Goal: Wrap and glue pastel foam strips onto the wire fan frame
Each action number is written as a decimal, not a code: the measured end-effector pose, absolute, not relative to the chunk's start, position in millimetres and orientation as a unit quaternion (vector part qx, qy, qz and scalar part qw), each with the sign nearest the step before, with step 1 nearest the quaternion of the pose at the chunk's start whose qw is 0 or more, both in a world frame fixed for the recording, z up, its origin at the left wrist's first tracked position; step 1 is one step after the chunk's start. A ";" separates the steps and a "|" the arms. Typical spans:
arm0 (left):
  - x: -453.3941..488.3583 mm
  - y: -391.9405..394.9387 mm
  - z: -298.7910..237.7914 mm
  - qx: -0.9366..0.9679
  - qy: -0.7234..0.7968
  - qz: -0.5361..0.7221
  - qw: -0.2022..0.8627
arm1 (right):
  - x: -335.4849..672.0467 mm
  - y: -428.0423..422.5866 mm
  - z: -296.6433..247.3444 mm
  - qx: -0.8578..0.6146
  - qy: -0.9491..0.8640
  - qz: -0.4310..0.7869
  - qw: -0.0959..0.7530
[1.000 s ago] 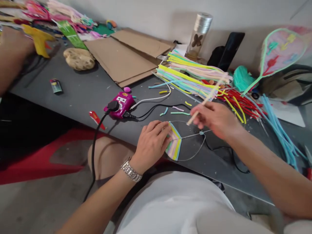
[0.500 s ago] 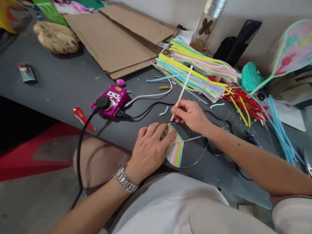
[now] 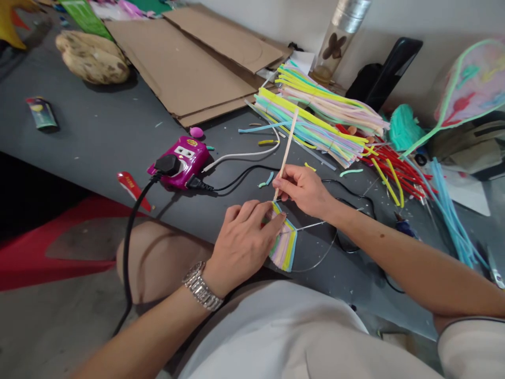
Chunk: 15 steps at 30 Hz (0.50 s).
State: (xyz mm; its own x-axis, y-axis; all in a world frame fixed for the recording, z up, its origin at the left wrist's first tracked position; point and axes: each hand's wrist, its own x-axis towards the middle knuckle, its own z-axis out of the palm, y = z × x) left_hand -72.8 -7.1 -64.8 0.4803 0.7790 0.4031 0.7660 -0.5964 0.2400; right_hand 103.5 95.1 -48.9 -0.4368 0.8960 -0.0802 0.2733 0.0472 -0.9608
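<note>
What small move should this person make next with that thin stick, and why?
Probably the right hand should nudge the tip of the wooden stick along the upper edge of the striped pastel strips. The tip already sits there, and the left hand is pressing the strips down, holding them steady on the wire loop.

This is a craft workshop. A dark grey workbench [image 3: 98,131] runs along a plain white wall [image 3: 434,26], laden with bundles of coloured craft strips [image 3: 311,123], flat cardboard sheets [image 3: 185,68], a magenta power adapter [image 3: 181,163] and a finished racket-shaped craft piece [image 3: 469,87]. Below lies a bare concrete floor [image 3: 51,321].
</note>
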 end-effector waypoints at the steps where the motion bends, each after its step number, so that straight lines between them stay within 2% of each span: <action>1: -72.9 -7.1 -64.5 0.860 0.450 0.239 0.013 | 103.3 95.4 -49.6 -0.440 -0.666 0.527 0.292; 15: -73.4 -7.5 -63.5 0.858 0.461 0.226 0.026 | 102.7 95.7 -48.6 -0.423 -0.737 0.456 0.263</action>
